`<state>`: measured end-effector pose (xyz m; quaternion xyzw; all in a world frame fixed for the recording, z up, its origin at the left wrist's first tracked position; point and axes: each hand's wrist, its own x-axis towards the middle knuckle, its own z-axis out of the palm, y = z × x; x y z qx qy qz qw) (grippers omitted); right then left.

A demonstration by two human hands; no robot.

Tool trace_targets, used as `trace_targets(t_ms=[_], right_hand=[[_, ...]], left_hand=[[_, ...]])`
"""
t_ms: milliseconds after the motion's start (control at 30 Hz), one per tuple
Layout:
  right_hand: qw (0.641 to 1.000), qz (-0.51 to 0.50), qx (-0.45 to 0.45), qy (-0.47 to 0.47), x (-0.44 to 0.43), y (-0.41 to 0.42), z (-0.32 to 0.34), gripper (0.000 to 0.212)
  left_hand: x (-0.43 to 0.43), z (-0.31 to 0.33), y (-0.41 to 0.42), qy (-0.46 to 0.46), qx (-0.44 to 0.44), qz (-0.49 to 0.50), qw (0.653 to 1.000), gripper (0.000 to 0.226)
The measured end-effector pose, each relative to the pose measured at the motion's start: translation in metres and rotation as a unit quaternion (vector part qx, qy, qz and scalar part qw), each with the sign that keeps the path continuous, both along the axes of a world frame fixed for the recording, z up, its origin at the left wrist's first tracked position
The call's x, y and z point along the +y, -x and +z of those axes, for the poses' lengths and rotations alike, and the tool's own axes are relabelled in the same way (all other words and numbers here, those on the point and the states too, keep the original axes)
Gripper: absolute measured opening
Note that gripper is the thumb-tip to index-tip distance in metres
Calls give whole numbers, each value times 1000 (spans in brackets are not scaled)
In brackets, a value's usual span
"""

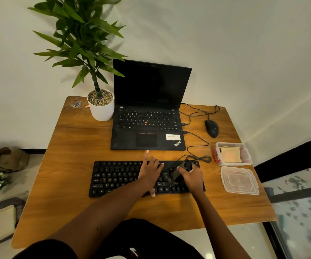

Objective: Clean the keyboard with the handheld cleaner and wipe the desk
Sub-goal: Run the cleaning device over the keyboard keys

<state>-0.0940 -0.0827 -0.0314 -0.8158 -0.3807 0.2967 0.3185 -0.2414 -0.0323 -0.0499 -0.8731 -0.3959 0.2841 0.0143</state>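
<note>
I'm seeing right hand (192,177) gripping cleaner (176,175) at keyboard's (117,176) 3 o'clock end, left hand (151,171) lying on keys, fingers straight and apart

Under the left hand (151,171) and the right hand (190,176), on the desk (72,165): the keyboard (117,178), with the handheld cleaner (185,166) over its right end, gripped by the right hand. Beyond the hands, a laptop (147,128); beyond and left, a potted plant (101,109); beyond and right, a mouse (211,128). Right of the right hand, a tub (229,143) with a cloth (230,154) in it, and nearer than that, a lid (239,180).
</note>
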Motion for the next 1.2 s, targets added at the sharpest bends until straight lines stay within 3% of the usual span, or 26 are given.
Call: trace_targets(t_ms=[100, 200, 300, 433, 600, 833, 1200], right_hand=[[999, -21, -26, -29, -3, -13, 8, 12], [1000, 18, -7, 13, -11, 0, 2, 16], [999, 34, -6, 27, -13, 10, -4, 23], [999, -16, -38, -17, -12, 3, 4, 19], [999, 39, -30, 21, -19, 12, -3, 17], [995, 54, -66, -48, 10, 15, 9, 17], [994, 66, -78, 49, -15, 20, -12, 30]], left_hand=[[0, -6, 15, 23, -65, 25, 997, 127], [-2, -9, 34, 45, -98, 71, 992, 129], [-3, -10, 43, 54, -92, 86, 991, 130], [-3, -6, 42, 52, -77, 82, 992, 131], [-3, -5, 36, 44, -58, 83, 994, 130], [-2, 0, 30, 31, -13, 80, 996, 130], [-2, -1, 26, 17, 2, 84, 996, 135]])
